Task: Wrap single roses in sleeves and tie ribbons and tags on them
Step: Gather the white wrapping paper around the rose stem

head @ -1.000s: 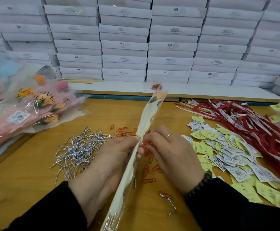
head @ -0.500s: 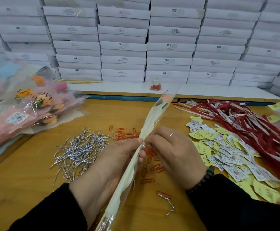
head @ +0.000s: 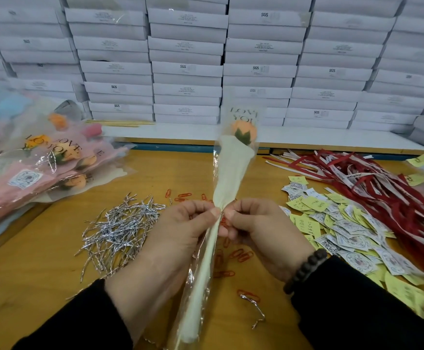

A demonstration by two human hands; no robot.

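Cellophane rose sleeve (head: 231, 173) pinched: L hand (head: 178, 238) + R hand (head: 264, 236).

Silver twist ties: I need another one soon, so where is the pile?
In the head view the silver twist ties lie on the wooden table, left of the left hand, below the wrapped roses.

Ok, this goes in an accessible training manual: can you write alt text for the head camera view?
Two hands, left hand and right hand, pinch the narrow neck of a sleeved orange rose held upright over a wooden table. Silver twist ties lie left, paper tags and red ribbons right.
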